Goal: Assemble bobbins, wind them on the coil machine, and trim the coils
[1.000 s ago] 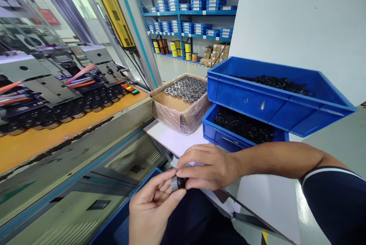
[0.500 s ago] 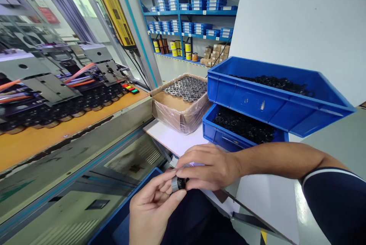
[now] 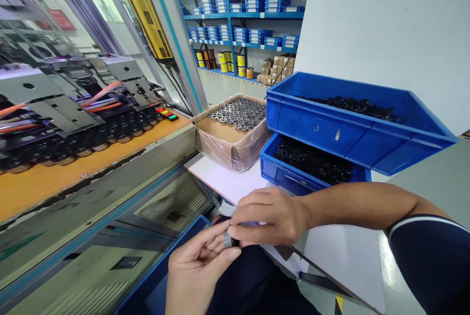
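Observation:
Low in the middle of the head view, my left hand pinches a small grey laminated stator core between thumb and fingers. A black plastic end piece shows on the core's right side, mostly hidden. My right hand reaches in from the right, its fingers closed on the black end and pressed against the core. Beyond the hands, a plastic-wrapped cardboard box holds rows of silver stator cores. To its right, a lower blue bin contains many loose black plastic pieces.
An upper blue bin, also with black pieces, sits on the lower one. At left, a machine stands over a row of black-topped parts on an orange bench. Blue shelves with small bins stand behind. Another blue bin lies below.
My right hand has shifted slightly and its fingers now cover more of the black end piece. The core has moved a little to the right. The surroundings look the same.

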### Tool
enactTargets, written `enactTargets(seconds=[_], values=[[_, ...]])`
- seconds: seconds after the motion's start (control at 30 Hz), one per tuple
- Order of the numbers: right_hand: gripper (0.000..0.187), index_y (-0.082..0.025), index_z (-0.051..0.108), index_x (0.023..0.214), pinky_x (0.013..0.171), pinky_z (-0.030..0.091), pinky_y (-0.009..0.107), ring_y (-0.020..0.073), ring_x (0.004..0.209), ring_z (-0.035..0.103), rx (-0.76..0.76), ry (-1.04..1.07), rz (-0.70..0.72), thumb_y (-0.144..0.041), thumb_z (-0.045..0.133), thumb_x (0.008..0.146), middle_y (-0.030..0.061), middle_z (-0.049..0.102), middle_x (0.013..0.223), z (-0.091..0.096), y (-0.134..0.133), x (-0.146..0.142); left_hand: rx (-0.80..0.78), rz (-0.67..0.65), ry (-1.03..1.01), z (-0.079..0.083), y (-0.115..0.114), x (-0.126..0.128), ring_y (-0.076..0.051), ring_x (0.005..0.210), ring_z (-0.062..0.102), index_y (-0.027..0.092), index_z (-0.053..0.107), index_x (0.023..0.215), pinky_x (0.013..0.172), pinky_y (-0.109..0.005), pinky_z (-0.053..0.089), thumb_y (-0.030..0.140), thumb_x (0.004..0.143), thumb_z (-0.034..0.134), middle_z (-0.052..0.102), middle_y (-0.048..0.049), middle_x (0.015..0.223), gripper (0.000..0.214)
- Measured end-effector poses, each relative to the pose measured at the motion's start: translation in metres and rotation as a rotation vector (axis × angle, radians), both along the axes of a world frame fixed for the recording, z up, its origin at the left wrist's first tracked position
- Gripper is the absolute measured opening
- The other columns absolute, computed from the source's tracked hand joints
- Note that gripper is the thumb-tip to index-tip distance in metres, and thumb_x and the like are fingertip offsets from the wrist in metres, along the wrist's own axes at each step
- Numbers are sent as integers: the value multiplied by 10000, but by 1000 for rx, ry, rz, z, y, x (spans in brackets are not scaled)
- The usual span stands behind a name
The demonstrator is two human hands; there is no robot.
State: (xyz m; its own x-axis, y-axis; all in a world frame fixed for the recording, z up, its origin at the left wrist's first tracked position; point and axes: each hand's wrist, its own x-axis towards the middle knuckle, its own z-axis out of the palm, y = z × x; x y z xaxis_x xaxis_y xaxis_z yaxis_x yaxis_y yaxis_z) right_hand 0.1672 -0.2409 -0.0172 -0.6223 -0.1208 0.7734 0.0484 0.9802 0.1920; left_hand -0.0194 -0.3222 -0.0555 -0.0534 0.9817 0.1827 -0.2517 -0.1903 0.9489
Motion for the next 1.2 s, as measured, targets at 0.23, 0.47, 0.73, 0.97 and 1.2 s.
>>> enactTargets(seconds=[0.23,0.47,0.73,0.97,1.2], values=[[221,-33,666,976,691,574,290,168,789,626,86,56,-27,-237,584,963,86,647,843,0,-3,-1,15,81,-123,-6,-4,19,-205,844,781,303,804,928,756,-214,613,120,670,854,821,-29,908,320],[206,-26,593,1116,767,625,341,195,917,657,-189,-22,4,-62,522,926,144,675,910,12,-22,5,313,193,92,3,-3,15,-199,797,768,279,803,984,685,-246,632,170,686,855,801,-73,914,322],[225,-76,584,1165,777,600,349,188,911,620,-471,-61,67,-130,572,947,134,647,954,15,-33,1,652,270,396,13,-11,0,-166,698,726,240,764,1005,691,-276,613,180,773,793,753,-46,810,241],[189,-66,604,1111,739,590,340,188,856,621,-439,-122,68,-75,529,938,131,646,902,30,-35,-9,697,340,335,12,-19,-1,-186,784,741,211,737,1015,707,-270,613,176,777,788,746,-74,910,246],[220,-131,651,1137,813,624,251,214,954,682,-289,-182,-50,-173,578,934,125,676,1012,22,-46,3,708,428,238,17,-35,7,-189,669,752,197,759,1028,634,-252,611,320,811,756,785,-104,784,250]])
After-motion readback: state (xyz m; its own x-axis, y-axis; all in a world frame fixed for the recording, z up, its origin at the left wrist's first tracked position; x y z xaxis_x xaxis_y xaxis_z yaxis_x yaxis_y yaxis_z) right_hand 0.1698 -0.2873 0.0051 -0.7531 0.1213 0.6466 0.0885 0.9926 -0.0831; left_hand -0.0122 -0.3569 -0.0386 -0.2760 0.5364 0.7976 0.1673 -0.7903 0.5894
